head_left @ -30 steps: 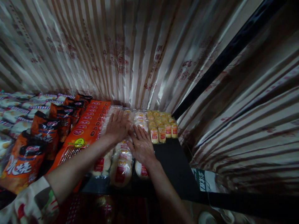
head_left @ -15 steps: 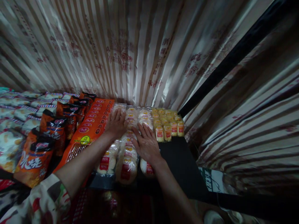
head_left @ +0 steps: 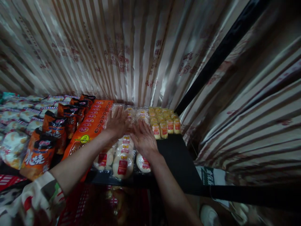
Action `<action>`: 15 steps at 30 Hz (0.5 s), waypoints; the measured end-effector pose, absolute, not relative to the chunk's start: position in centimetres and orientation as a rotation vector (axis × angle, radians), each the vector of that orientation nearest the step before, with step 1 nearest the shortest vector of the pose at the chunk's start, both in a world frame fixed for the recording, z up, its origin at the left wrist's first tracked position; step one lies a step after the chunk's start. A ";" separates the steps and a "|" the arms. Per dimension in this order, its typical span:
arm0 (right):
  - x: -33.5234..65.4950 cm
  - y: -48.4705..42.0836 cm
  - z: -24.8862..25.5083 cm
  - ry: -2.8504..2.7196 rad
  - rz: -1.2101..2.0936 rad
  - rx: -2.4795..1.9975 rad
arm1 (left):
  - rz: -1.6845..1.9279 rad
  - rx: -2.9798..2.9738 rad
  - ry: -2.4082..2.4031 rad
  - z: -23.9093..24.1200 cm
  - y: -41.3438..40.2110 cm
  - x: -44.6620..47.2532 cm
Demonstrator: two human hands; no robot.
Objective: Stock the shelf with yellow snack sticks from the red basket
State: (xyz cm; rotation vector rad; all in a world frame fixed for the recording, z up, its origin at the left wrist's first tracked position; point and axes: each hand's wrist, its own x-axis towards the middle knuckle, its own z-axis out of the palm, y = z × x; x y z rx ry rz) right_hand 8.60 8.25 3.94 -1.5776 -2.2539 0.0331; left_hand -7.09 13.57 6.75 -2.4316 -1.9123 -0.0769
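Rows of round white crackers in clear wrappers with red labels [head_left: 122, 166] lie on the black shelf [head_left: 175, 157]. Over the back of these packs, my left hand [head_left: 117, 124] rests with its fingers stretched forward. My right hand [head_left: 145, 139] lies flat to the right of it, fingers extended on the same packs, its thumb side near the left hand. Neither hand encloses a pack. Small yellow-wrapped packs [head_left: 164, 122] stand in rows just right of my right fingertips. Left of my left hand lie overlapping orange packets [head_left: 94, 121].
Orange and black snack bags [head_left: 39, 153] and white snack bags [head_left: 15, 147] fill the left. A striped curtain [head_left: 131, 56] hangs behind, and a black post [head_left: 218, 59] slants at right. Below the shelf is a red basket [head_left: 72, 204].
My left hand has shifted slightly right over the cracker packs, closer to my right hand. The whole view has moved a little, so the goods appear slightly farther left and higher.
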 end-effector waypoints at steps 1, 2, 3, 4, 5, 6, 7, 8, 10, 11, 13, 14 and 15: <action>8.8 8.2 3.8 -2.247 0.030 -1.585 | -0.047 -2.434 -1.924 6.6 13.5 -7.0; 9.0 8.2 3.7 -2.244 0.028 -1.589 | -0.013 -2.444 -1.928 6.3 13.4 -7.0; 9.1 8.2 3.5 -2.245 0.027 -1.590 | 0.020 -2.454 -1.934 6.0 13.4 -7.0; 9.3 8.2 3.3 -2.248 0.025 -1.587 | 0.046 -2.473 -1.912 5.6 13.4 -7.1; 9.4 8.2 3.1 -2.253 0.023 -1.582 | 0.060 -2.481 -1.899 5.2 13.5 -7.1; 9.6 8.2 2.9 -2.259 0.019 -1.575 | 0.060 -2.480 -1.891 4.9 13.5 -7.2; 9.7 8.1 2.7 -2.261 0.014 -1.568 | 0.053 -2.474 -1.895 4.7 13.5 -7.2; 9.7 8.1 2.6 -2.261 0.007 -1.562 | 0.042 -2.460 -1.916 4.5 13.6 -7.2; 9.8 8.2 2.4 -2.254 0.000 -1.554 | 0.028 -2.449 -1.941 4.4 13.6 -7.2; 9.8 8.2 2.4 -2.250 0.000 -1.547 | 0.028 -2.451 -1.940 4.5 13.5 -7.2; 9.9 8.2 2.5 -2.234 0.003 -1.532 | 0.018 -2.442 -1.923 4.8 13.4 -7.0; 10.0 8.2 2.7 -2.214 0.005 -1.525 | 0.003 -2.427 -1.909 4.9 13.4 -7.0; 10.0 8.2 2.9 -2.182 0.004 -1.519 | -0.016 -2.416 -1.885 5.1 13.3 -6.8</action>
